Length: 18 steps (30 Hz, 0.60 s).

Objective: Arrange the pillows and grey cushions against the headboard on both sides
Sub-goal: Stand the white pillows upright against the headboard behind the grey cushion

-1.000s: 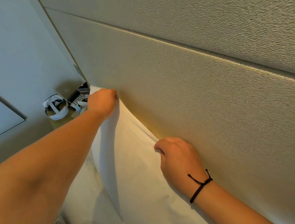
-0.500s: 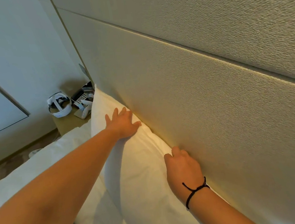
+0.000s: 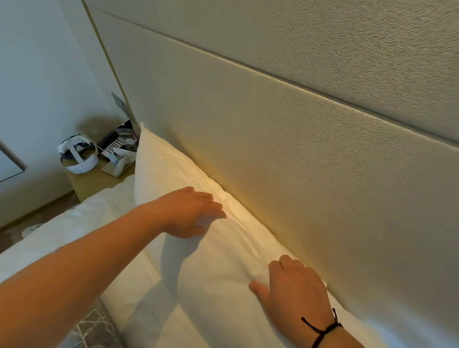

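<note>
Head view showed 1 plump white fabric pillow [image 3: 202, 251] leaning against the beige textured padded headboard [image 3: 290, 144]; left hand [image 3: 189, 211] and right hand [image 3: 293, 289] pressed it, fingers spread flat, gripping nothing.

Both forearms are bare, unsleeved; the right wrist wears a knotted black cord bracelet [image 3: 322, 332] with loose ends.

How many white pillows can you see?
1: the white pillow leans against the headboard, under both hands. Others may be out of view.

Left hand [image 3: 191, 212] lower on pillow [image 3: 204, 262]
</note>
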Tool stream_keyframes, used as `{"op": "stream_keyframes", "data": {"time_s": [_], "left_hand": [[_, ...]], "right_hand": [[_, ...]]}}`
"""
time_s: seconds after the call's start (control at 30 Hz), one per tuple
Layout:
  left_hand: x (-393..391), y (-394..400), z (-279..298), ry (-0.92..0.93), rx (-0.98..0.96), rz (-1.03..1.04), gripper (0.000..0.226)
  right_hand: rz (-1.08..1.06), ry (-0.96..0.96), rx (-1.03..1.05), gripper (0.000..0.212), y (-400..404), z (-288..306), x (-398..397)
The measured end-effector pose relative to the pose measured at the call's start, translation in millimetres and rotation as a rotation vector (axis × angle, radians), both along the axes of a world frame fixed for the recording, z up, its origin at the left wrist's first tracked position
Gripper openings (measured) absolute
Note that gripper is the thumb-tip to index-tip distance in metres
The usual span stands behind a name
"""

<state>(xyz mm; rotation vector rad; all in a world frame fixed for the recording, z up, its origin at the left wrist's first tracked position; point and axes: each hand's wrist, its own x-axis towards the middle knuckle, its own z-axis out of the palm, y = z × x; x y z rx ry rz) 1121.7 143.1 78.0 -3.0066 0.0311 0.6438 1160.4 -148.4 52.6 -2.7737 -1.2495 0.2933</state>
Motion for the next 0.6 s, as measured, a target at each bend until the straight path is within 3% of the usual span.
{"op": "stream_keyframes", "data": {"time_s": [0.13, 0.4, 0.6], "left_hand": [[6.3, -6.6, 0.6, -0.157, 0.139, 0.014, 0.031], [21.4, -17.2, -3.0, -0.464, 0.318, 0.114, 0.026], [-8.2, -26.9, -21.4, -0.579, 0.093, 0.371, 0.019]], "right_hand": [[0.04, 0.028, 0.02, 0.014, 10.4, 2.9, -1.2], [-0.076, -0.049, 0.219, 0.028, 4.3, 14.1, 22.8], [-0.129, -0.059, 0.166, 0.031, -2.7, 7.0, 17.2]]}}
